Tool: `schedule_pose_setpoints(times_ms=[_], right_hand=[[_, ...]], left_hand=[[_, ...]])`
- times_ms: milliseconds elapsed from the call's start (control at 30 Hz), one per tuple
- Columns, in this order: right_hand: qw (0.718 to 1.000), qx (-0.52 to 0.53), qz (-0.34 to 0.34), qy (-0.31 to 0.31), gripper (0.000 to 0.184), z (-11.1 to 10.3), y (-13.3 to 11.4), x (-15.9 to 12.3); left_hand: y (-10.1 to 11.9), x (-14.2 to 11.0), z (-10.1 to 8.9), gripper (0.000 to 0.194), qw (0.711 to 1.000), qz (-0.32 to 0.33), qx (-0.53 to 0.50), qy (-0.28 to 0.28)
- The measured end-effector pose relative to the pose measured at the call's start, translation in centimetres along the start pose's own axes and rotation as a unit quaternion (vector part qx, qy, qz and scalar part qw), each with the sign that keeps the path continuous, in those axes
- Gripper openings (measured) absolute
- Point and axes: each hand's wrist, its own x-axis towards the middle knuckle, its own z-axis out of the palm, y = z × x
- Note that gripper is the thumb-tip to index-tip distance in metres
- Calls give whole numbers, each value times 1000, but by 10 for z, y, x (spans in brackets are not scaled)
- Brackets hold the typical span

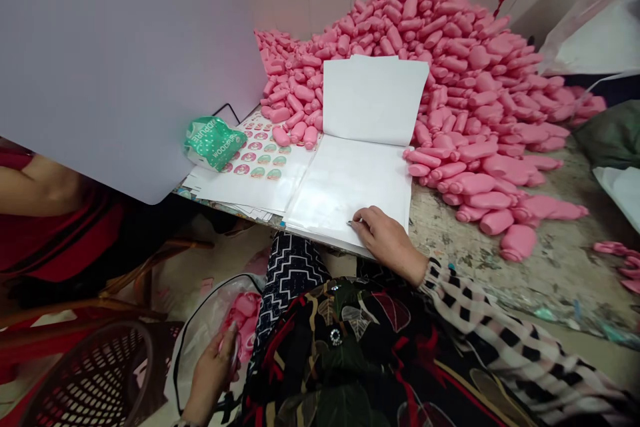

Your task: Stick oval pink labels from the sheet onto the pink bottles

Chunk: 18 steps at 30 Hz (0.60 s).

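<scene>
My right hand (384,237) rests on the near right part of a stack of white sheets (350,177). Its fingers are curled together, and a small dark tip shows at them, too small to name. The top sheets (375,100) are folded back and stand up at the far side. Low on the left, my left hand (215,367) is closed over a clear plastic bag (193,330) with pink pieces (246,310) inside. A pale edge shows at its fingers; what it holds is mostly hidden.
A big heap of pink bottle-shaped pieces (450,80) covers the back and right of the worktable (560,267). Sticker sheets (257,153) lie left under a green packet (215,142). A pale panel (125,60) blocks the upper left. A person's arm (45,183) and a basket (100,373) are below.
</scene>
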Motion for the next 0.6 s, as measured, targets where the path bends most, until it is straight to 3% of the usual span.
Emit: schedule_pose_setpoints(times_ms=[100, 267, 333, 400, 467, 533, 600], right_hand=[[1000, 3, 7, 2, 19, -2, 0, 0], [999, -42, 10, 3, 20, -7, -7, -5], [998, -65, 11, 2, 22, -8, -10, -7], [997, -72, 12, -3, 22, -7, -11, -7], [998, -67, 15, -8, 21, -6, -12, -7], [998, -61, 19, -9, 21, -5, -11, -6], [998, -60, 22, -9, 20, -5, -11, -5]], left_hand=[[-5, -1, -6, 34, 988, 37, 92, 118], [14, -13, -11, 50, 961, 104, 200, 158], [36, -16, -9, 46, 943, 189, 199, 189], [65, -14, -2, 39, 901, 323, 200, 207], [99, -7, 8, 35, 840, 454, 217, 204], [133, 1, 22, 35, 779, 545, 243, 191], [164, 8, 37, 39, 733, 588, 288, 182]])
